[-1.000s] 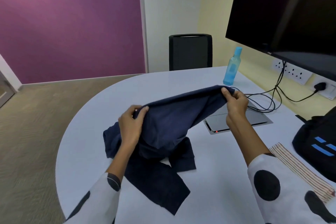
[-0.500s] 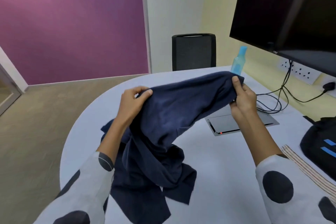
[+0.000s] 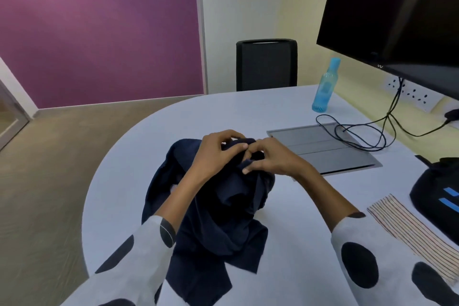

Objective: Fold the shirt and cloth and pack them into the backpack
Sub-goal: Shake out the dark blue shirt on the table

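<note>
Shirt point(image 3: 218, 218), navy, bunched on the white counter point(image 3: 285, 231); left hand point(image 3: 218, 154) and right hand point(image 3: 270, 159) meet atop it, fingers pinching its fabric. Striped cloth point(image 3: 412, 231) lies right of the shirt, beside the black backpack point(image 3: 437, 196)

We see the shirt point(image 3: 218, 208) as soft matt navy cloth, the striped cloth point(image 3: 412, 228) as thin woven fabric w/ fine ribs, the backpack point(image 3: 437, 196) as matt black fabric, the tabletop point(image 3: 285, 243) smooth & satiny, the bottle point(image 3: 324, 87) translucent blue plastic, the screen point(image 3: 397, 12) glossy.
</note>
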Demonstrator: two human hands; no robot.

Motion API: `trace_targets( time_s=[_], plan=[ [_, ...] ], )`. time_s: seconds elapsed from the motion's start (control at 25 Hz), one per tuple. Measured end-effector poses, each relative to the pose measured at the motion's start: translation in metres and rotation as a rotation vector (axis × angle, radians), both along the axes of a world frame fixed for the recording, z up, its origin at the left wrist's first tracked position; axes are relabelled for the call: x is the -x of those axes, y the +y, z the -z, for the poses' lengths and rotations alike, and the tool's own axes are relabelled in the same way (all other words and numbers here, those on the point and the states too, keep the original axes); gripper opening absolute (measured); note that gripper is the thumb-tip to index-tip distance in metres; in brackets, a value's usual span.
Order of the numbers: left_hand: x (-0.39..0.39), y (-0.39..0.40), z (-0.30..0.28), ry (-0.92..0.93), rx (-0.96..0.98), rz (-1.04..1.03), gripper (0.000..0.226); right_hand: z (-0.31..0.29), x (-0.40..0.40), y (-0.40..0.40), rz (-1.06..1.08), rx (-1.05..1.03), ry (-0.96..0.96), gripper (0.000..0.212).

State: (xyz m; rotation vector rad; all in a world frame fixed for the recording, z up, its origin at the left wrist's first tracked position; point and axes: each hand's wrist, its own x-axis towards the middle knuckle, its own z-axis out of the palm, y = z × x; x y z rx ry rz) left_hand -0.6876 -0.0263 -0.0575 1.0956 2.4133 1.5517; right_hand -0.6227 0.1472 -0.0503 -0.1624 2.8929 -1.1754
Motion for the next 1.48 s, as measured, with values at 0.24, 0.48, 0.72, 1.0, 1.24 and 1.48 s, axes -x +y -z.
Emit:
trace_targets(
  time_s=[0.24,0.48,0.72,1.0,1.24,1.48],
  plan=[
    [-0.019,-0.021,0.069,-0.065,0.082,-0.560,0.017,-0.026,0.002,0.012,0.358,-0.172,0.455,0.017],
    [-0.015,-0.037,0.095,-0.120,0.440,-0.746,0.042,-0.044,-0.009,0.054,0.665,-0.007,0.665,0.011],
    [0.065,-0.038,-0.048,0.594,0.298,-0.877,0.026,-0.066,-0.018,0.092,1.030,0.294,0.796,0.022],
    [0.104,-0.045,-0.046,0.261,0.419,-0.498,0.039,-0.045,-0.017,0.090,0.881,0.438,0.552,0.015],
    [0.064,-0.037,0.006,-0.043,1.002,-0.269,0.053,-0.041,-0.025,0.066,0.608,0.341,0.337,0.012],
    [0.003,0.007,0.043,-0.119,0.510,0.005,0.040,-0.048,-0.021,0.056,0.404,0.308,0.303,0.014]
  ],
)
